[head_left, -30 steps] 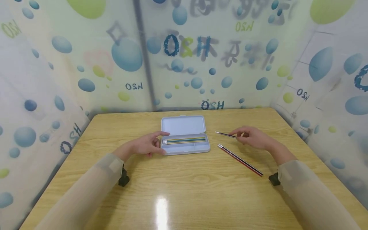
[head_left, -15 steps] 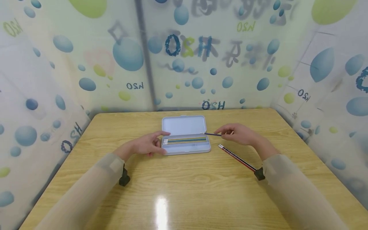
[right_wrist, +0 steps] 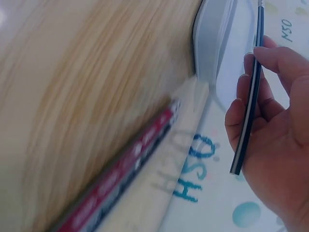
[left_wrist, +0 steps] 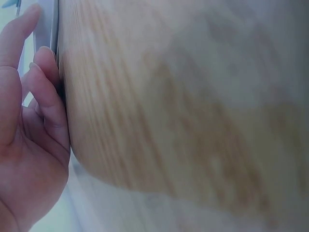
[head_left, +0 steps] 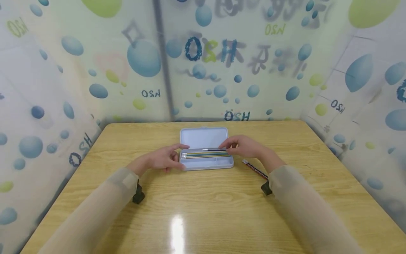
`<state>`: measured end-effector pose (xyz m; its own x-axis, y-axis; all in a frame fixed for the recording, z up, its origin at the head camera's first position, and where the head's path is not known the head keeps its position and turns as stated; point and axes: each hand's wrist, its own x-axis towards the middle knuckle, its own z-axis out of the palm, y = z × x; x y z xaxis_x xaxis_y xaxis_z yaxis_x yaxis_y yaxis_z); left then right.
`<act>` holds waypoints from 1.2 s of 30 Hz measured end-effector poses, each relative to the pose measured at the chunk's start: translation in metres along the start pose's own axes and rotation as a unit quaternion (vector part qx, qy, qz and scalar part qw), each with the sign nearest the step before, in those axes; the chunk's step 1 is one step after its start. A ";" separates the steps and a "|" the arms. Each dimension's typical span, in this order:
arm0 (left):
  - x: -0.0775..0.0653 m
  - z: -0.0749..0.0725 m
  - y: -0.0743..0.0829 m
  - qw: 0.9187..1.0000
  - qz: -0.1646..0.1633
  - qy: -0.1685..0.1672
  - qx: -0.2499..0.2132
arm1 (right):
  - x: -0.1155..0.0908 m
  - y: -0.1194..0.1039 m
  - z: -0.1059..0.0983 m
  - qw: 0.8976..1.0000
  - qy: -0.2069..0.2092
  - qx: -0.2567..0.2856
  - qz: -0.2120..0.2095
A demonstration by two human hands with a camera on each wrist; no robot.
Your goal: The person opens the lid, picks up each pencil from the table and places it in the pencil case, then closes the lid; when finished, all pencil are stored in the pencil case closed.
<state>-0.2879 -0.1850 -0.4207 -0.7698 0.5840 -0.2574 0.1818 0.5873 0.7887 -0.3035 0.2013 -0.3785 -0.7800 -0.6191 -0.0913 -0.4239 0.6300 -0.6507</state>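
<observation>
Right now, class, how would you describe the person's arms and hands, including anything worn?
The left sleeve and right sleeve are long and beige. A left black block and right black block show at the wrists. The left hand and right hand wear no gloves.

Pencil case (head_left: 200, 163) on worktop (head_left: 203, 197), between left hand (head_left: 163, 159) and right hand (head_left: 247, 146); pencil row (head_left: 207, 155) inside. Lid (head_left: 204, 137) behind. Held pencil (right_wrist: 249, 106) extends left from right hand; loose pencils (head_left: 256, 170) before that hand.
</observation>
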 end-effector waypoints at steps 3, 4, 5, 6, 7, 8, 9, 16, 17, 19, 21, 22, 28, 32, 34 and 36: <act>0.000 -0.001 0.001 1.000 0.002 -0.002 0.005 | 0.010 -0.005 0.006 1.000 -0.009 -0.002 0.000; 0.000 0.000 0.001 1.000 0.003 -0.002 0.006 | 0.014 -0.006 0.008 1.000 -0.012 -0.003 -0.002; 0.000 -0.001 0.001 1.000 0.003 -0.003 0.006 | 0.018 -0.007 0.010 1.000 -0.015 -0.004 -0.002; 0.000 -0.001 0.001 1.000 0.003 -0.004 0.007 | 0.021 -0.008 0.013 1.000 -0.016 -0.004 -0.002; 0.000 -0.001 0.001 1.000 0.001 -0.004 0.007 | 0.025 -0.010 0.016 1.000 -0.018 -0.003 -0.004; 0.000 -0.001 0.000 1.000 0.000 -0.004 0.007 | 0.028 -0.011 0.018 1.000 -0.018 -0.003 -0.005; 0.000 -0.001 0.000 1.000 -0.002 -0.006 0.007 | 0.031 -0.012 0.021 1.000 -0.019 -0.002 -0.008; 0.002 -0.002 -0.001 1.000 -0.015 -0.007 0.005 | 0.047 -0.022 0.035 1.000 -0.027 -0.002 -0.008; 0.002 -0.002 -0.001 1.000 -0.016 -0.007 0.004 | 0.049 -0.023 0.037 1.000 -0.027 -0.005 -0.008; 0.001 -0.002 -0.001 1.000 -0.016 -0.007 0.004 | 0.053 -0.025 0.039 1.000 -0.027 -0.010 -0.010; 0.000 -0.003 -0.001 1.000 -0.017 -0.005 0.004 | 0.057 -0.027 0.042 0.999 -0.028 -0.020 -0.014; 0.001 -0.003 -0.001 1.000 -0.017 -0.006 0.005 | 0.058 -0.028 0.042 0.999 -0.028 -0.026 -0.016; 0.001 -0.006 0.000 1.000 -0.012 -0.008 0.003 | 0.062 -0.032 0.045 0.999 -0.026 -0.035 -0.015; 0.002 -0.005 0.000 1.000 -0.008 -0.007 -0.003 | 0.063 -0.035 0.047 0.999 -0.025 -0.032 -0.015; 0.002 -0.004 -0.001 1.000 -0.007 -0.009 -0.006 | 0.063 -0.035 0.048 0.999 -0.026 -0.029 -0.014; 0.001 -0.003 -0.001 1.000 -0.008 -0.010 -0.006 | 0.062 -0.035 0.047 0.999 -0.025 -0.026 -0.010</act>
<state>-0.2908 -0.1867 -0.4198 -0.7600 0.5855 -0.2820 0.1609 0.5900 0.7912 -0.3155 0.1186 -0.3971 -0.7477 -0.6538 -0.1161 -0.4641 0.6395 -0.6129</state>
